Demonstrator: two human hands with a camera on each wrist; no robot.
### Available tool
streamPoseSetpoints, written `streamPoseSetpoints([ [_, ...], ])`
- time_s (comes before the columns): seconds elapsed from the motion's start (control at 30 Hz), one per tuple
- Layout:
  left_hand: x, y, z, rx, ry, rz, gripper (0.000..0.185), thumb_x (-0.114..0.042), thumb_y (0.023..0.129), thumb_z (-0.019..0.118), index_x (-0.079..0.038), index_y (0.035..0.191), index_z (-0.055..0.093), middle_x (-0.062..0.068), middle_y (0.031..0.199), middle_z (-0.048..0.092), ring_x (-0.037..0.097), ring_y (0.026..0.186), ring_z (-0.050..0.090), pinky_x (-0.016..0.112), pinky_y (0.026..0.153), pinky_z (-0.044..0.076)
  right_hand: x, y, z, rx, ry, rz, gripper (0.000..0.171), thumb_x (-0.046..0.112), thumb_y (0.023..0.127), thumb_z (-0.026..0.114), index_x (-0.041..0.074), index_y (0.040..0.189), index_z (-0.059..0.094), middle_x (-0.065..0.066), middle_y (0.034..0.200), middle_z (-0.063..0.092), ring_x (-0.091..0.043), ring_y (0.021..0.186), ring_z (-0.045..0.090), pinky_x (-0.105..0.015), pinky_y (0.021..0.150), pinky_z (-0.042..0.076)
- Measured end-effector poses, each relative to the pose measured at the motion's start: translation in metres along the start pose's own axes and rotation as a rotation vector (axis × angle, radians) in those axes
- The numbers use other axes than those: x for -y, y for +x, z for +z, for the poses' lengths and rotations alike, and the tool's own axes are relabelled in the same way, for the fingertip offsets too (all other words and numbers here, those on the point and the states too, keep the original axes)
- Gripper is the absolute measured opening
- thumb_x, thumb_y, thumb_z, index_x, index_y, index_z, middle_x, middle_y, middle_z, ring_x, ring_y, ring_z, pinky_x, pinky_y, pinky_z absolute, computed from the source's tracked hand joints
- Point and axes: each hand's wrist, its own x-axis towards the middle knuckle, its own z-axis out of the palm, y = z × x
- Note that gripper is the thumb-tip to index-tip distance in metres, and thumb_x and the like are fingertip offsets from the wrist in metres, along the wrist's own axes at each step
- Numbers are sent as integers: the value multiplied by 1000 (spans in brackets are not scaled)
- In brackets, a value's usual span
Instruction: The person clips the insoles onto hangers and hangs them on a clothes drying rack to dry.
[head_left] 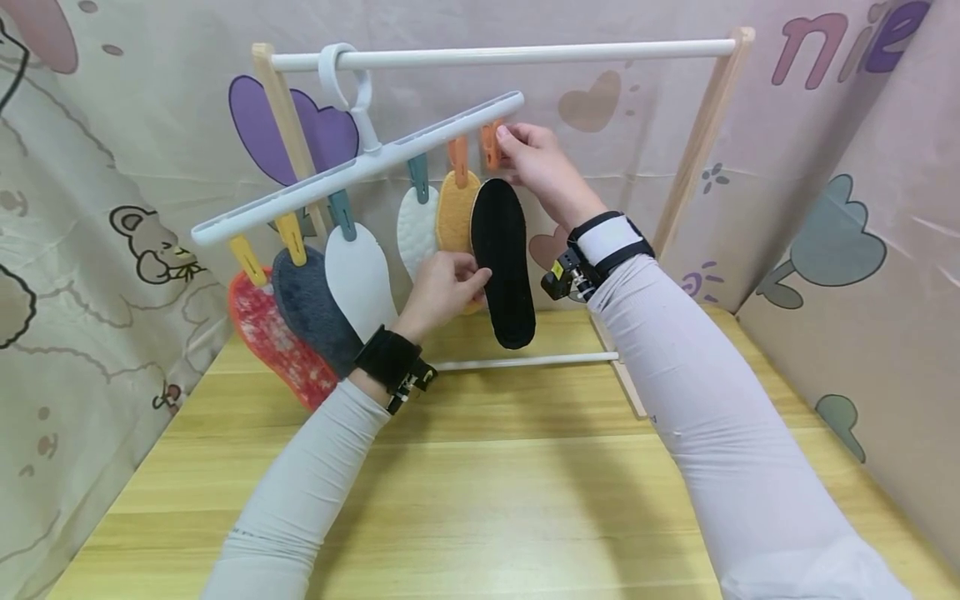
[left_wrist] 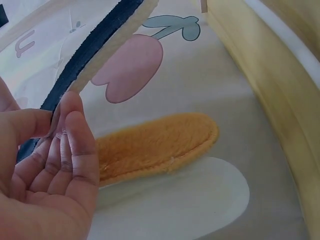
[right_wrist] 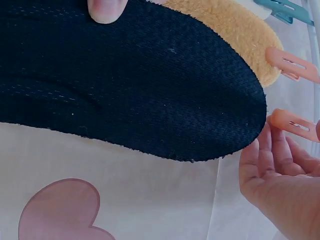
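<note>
A black insole point(head_left: 504, 258) hangs upright at the right end of a tilted white clip hanger point(head_left: 360, 167). My left hand point(head_left: 476, 275) pinches the insole's left edge between thumb and fingers point(left_wrist: 70, 125); the insole point(left_wrist: 95, 45) shows a dark top and a cream underside there. My right hand point(head_left: 504, 142) is raised to the last orange clip point(head_left: 491, 146) and pinches it. In the right wrist view the insole's point(right_wrist: 130, 85) rounded end sits just beside that clip point(right_wrist: 295, 124), with the right fingers point(right_wrist: 265, 165) under it. Whether the clip bites the insole is unclear.
More insoles hang from the other clips: tan point(head_left: 455, 208), white point(head_left: 416, 225), light grey point(head_left: 360, 279), dark grey point(head_left: 311, 312) and red point(head_left: 273, 333). The hanger hooks over the white bar point(head_left: 525, 55) of a wooden rack on a yellow wooden table point(head_left: 480, 467). Printed cloth surrounds everything.
</note>
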Motion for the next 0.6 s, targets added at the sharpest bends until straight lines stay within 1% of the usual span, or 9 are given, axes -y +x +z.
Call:
streamPoseSetpoints([
  [0.2,1,0,2,5,-5,12,29,-21,106,69,-6,81,75,9,75,77,19,72,72,26,63,45,1,1,0,-29,6,11,48,41,116,41,15,157,50,-4,155,56,-19,139,56,-37,118,46],
  [0.37,1,0,3,1,-22,15,29,-19,106,69,-5,82,75,11,75,77,20,72,73,26,63,46,1,-1,-5,-27,-15,-9,46,40,116,43,16,155,51,-2,149,56,-18,133,55,-39,117,47],
  [0.5,1,0,5,5,-12,19,29,-20,106,69,-6,81,75,9,75,77,19,71,72,26,63,45,-1,-4,-10,-26,-49,-32,45,38,115,46,13,152,52,0,140,57,-14,129,53,-41,118,46],
  [0.6,1,0,6,11,-7,20,30,-21,106,69,-7,81,74,8,74,76,18,71,71,26,62,45,-3,-5,-13,-33,-61,-58,43,35,115,48,9,148,53,2,133,59,-11,123,54,-40,114,47],
])
